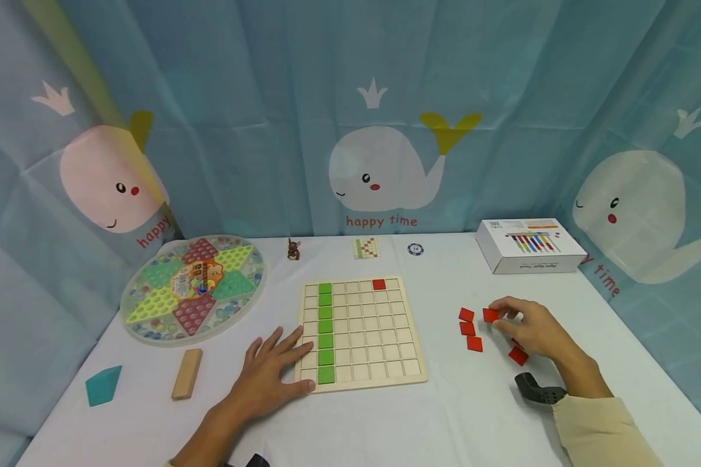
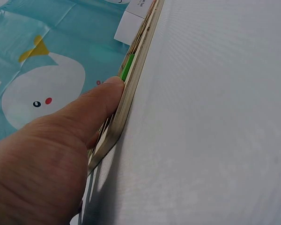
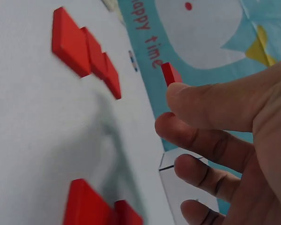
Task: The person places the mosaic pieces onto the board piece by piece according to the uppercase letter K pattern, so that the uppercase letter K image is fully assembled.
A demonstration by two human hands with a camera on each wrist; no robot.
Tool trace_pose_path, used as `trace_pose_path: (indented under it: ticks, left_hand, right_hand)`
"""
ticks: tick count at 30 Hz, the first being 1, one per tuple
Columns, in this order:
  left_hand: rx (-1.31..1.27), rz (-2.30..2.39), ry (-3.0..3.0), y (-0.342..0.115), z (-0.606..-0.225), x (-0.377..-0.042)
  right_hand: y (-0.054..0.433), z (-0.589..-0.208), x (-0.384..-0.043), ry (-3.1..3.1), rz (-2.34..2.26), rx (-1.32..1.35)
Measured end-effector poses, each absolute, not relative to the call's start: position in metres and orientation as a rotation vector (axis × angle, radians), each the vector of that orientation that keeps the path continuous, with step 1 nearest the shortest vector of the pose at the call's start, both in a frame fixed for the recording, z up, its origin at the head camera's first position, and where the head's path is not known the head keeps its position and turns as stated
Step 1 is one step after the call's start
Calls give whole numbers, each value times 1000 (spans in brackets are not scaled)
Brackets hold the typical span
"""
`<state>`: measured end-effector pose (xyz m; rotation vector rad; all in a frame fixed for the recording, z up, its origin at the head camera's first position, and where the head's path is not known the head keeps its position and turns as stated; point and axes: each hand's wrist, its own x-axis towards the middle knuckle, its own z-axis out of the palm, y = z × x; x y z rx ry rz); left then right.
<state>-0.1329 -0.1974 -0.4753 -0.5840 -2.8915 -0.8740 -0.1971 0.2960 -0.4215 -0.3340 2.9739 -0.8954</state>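
Note:
A wooden grid board (image 1: 374,337) lies in the middle of the table, with a column of green square tiles (image 1: 325,340) and one red tile (image 1: 379,284) in its top row. My left hand (image 1: 269,376) rests with spread, straight fingers on the board's left edge; in the left wrist view the thumb (image 2: 98,101) touches the rim near a green tile (image 2: 127,67). My right hand (image 1: 528,327) pinches a red square tile (image 3: 171,74) between thumb and fingertips, raised off the cloth. Several loose red tiles (image 1: 467,329) lie on the table around and below it.
At the left are a round Chinese checkers board (image 1: 193,288), a wooden block (image 1: 187,374) and a teal block (image 1: 102,386). Along the back stand a small brown figurine (image 1: 293,249), a pattern card (image 1: 366,248), a round chip (image 1: 415,249) and a white box (image 1: 530,246).

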Motion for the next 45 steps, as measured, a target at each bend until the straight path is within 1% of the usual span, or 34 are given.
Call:
trace_pose_path:
  ticks: [12, 24, 35, 45]
  left_hand:
    - [-577, -877, -2888, -197, -473, -132]
    - [-579, -874, -2889, -197, -475, -132]
    - [-580, -848, -2888, -198, -477, -133]
    - [-583, -858, -2879, -198, -477, -132]
  right_hand:
    - [288, -393, -189, 3063, -983, -459]
    - [261, -368, -186, 3104, -1098, -628]
    - [227, -356, -195, 3054, -1224, -671]
    - [196, -358, -213, 2992, -1282, -776]
